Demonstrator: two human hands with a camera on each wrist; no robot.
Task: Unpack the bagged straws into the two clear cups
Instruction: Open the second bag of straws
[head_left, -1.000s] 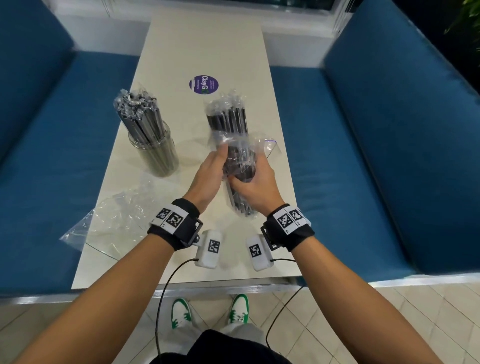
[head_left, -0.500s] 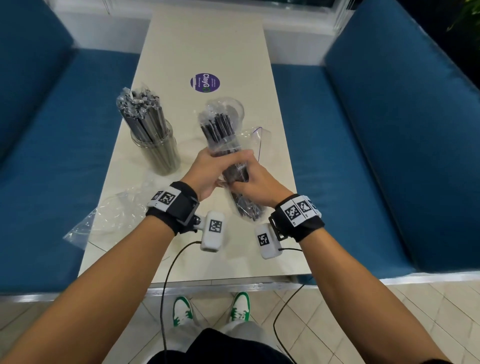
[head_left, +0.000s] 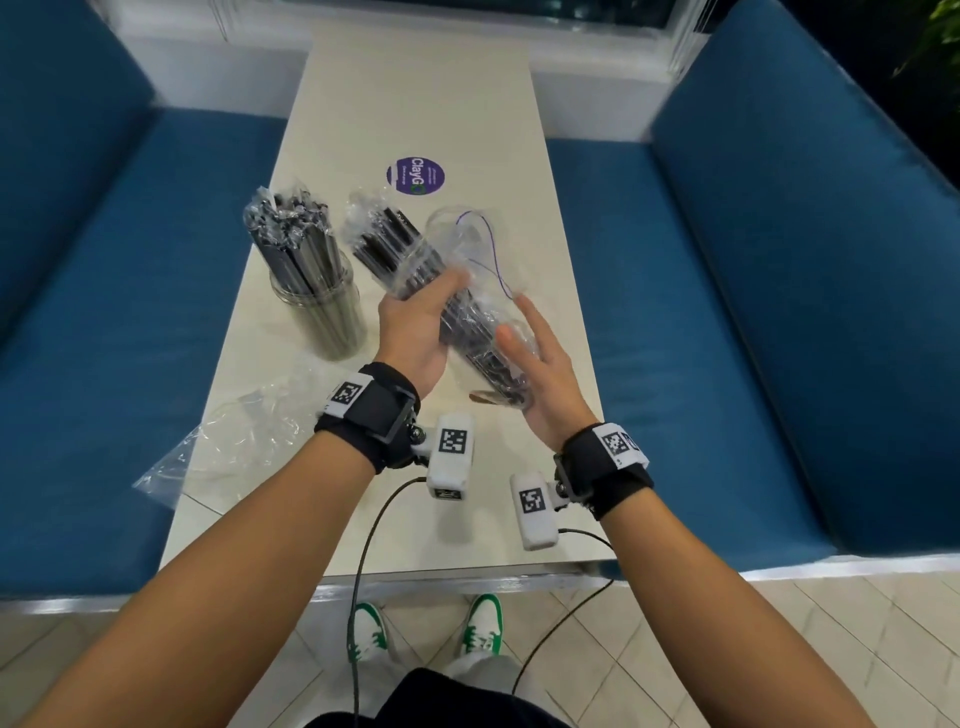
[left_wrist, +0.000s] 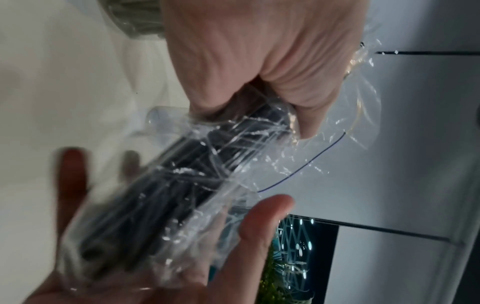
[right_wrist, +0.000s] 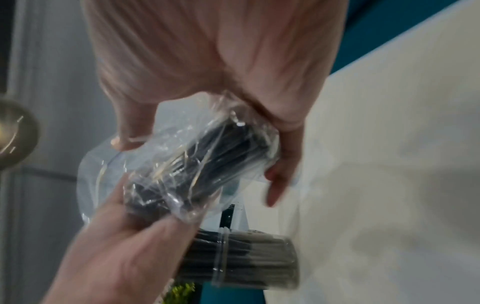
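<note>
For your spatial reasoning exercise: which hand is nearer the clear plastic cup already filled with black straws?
Left. The left hand is just right of the clear plastic cup; the right hand lies farther right, beyond the bagged straw bundle.

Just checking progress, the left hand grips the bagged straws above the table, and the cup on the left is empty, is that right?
Not quite. The cup is not empty: the head view shows it packed with dark straws. The rest holds: the left hand grips the bagged straws above the table.

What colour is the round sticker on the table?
Purple with white lettering; the sticker shows best in the head view.
</note>
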